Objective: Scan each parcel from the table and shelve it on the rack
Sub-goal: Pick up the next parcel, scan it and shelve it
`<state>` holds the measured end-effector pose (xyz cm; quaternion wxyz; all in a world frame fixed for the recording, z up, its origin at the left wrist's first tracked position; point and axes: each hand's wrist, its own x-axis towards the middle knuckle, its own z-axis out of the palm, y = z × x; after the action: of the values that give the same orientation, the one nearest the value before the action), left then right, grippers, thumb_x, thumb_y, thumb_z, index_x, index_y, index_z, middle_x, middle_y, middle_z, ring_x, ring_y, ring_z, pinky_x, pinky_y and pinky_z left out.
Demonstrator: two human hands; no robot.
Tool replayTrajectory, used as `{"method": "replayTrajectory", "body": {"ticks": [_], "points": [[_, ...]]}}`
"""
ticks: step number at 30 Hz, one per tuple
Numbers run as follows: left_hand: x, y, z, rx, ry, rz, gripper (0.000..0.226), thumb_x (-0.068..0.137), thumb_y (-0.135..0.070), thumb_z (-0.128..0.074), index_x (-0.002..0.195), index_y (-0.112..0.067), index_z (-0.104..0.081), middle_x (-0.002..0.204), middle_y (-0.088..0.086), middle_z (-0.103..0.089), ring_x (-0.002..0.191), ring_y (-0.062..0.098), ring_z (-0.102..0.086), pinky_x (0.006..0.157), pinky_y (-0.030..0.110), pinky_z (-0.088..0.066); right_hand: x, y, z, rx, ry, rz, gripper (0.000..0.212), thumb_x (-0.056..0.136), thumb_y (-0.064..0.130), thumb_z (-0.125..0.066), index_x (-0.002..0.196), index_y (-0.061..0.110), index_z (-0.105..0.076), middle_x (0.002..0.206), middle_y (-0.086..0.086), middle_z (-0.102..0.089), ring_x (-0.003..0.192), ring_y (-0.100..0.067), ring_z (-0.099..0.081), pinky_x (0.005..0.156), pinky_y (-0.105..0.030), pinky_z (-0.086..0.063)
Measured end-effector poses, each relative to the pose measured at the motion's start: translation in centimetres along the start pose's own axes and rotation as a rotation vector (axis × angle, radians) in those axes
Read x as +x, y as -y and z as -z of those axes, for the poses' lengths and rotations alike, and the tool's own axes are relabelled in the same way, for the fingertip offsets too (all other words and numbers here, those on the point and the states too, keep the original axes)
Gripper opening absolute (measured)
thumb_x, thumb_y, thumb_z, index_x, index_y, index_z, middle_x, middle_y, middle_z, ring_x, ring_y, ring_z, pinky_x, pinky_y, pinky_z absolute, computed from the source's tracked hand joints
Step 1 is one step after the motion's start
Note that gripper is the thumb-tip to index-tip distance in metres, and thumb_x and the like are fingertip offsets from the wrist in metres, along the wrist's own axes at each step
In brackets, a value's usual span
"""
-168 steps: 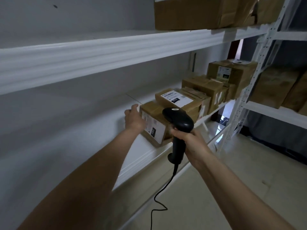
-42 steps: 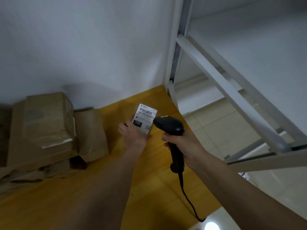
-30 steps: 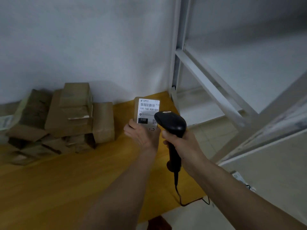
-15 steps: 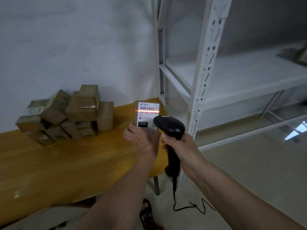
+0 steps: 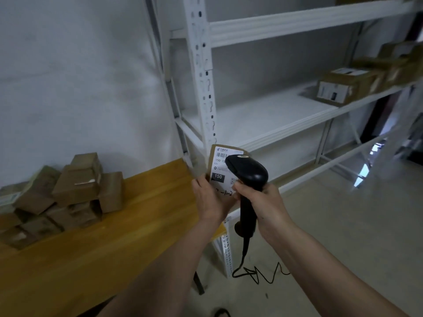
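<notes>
Now the left hand (image 5: 211, 197) grips the labelled parcel (image 5: 219, 165) upright, the right hand (image 5: 263, 200) grasping the barcode scanner (image 5: 248, 177). Bare rack shelf (image 5: 263, 117) lies up and right, nearer the right hand.

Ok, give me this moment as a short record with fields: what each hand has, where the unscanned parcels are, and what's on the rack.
left hand: holds a parcel upright, label facing the camera
right hand: grips the scanner, head in front of the label
label: barcode on top, "150" in a dark box
pile: brown parcels stacked on the table, against the wall
rack: white, right of the table
shelved parcels: on the middle shelf, far right
cable: trails on the floor
</notes>
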<state>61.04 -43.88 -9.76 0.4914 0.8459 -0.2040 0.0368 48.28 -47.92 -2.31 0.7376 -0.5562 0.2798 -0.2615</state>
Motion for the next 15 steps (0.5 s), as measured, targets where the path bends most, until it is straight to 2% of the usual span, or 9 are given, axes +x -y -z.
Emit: {"method": "replayTrajectory", "body": {"ticks": [2, 4, 7, 9, 12, 15], "points": [[0.5, -2.1, -1.8, -0.030, 0.076, -0.011, 0.085, 0.051, -0.033, -0.084, 0.121, -0.015, -0.041, 0.111, -0.004, -0.034, 0.108, 0.015, -0.042, 0.091, 0.030, -0.046, 0.5, 1.1, 1.9, 0.013, -0.060, 0.016, 0.008, 0.082, 0.011, -0.072, 0.089, 0.014, -0.071, 0.076, -0.005, -0.072, 0.077, -0.020, -0.067, 0.070, -0.032, -0.054], [1.2, -4.4, -3.6, -0.031, 0.136, -0.021, 0.083, 0.051, -0.036, -0.087, 0.118, -0.017, -0.041, 0.110, -0.005, -0.034, 0.105, 0.012, -0.041, 0.086, 0.028, -0.044, 1.2, 2.3, 4.1, 0.010, -0.112, 0.037, 0.004, 0.082, 0.011, -0.072, 0.083, 0.014, -0.070, 0.082, -0.016, -0.070, 0.080, -0.026, -0.066, 0.082, -0.040, -0.054], [2.6, -8.5, -6.4, -0.101, 0.221, -0.054, 0.096, 0.037, -0.057, -0.078, 0.117, -0.016, -0.045, 0.108, -0.005, -0.036, 0.102, 0.011, -0.041, 0.081, 0.026, -0.041, 2.9, 4.5, 7.5, 0.025, -0.176, 0.081, 0.006, 0.082, 0.011, -0.072, 0.085, 0.016, -0.069, 0.093, -0.018, -0.071, 0.092, -0.030, -0.068, 0.093, -0.044, -0.052], [3.8, -11.4, -8.4, -0.182, 0.251, -0.065, 0.104, 0.033, -0.062, -0.080, 0.120, -0.016, -0.044, 0.109, -0.005, -0.038, 0.101, 0.012, -0.044, 0.082, 0.026, -0.043, 4.4, 6.3, 10.0, 0.012, -0.218, 0.122, 0.006, 0.083, 0.013, -0.071, 0.087, 0.015, -0.069, 0.091, -0.016, -0.071, 0.092, -0.028, -0.067, 0.094, -0.045, -0.051], [6.2, -15.9, -11.7, -0.260, 0.259, -0.121, 0.100, 0.041, -0.053, -0.089, 0.122, -0.017, -0.044, 0.107, -0.007, -0.040, 0.096, 0.006, -0.045, 0.072, 0.014, -0.040, 7.3, 9.9, 13.7, -0.007, -0.274, 0.189, 0.008, 0.083, 0.015, -0.071, 0.090, 0.018, -0.067, 0.087, -0.008, -0.071, 0.092, -0.025, -0.066, 0.093, -0.044, -0.049], [9.1, -21.2, -14.6, -0.340, 0.268, -0.168, 0.104, 0.031, -0.060, -0.082, 0.119, -0.021, -0.044, 0.102, -0.014, -0.038, 0.098, 0.006, -0.047, 0.073, 0.014, -0.045, 10.9, 14.5, 17.1, -0.038, -0.317, 0.258, 0.008, 0.083, 0.016, -0.072, 0.087, 0.018, -0.065, 0.087, -0.011, -0.068, 0.094, -0.029, -0.064, 0.083, -0.037, -0.049]]}}
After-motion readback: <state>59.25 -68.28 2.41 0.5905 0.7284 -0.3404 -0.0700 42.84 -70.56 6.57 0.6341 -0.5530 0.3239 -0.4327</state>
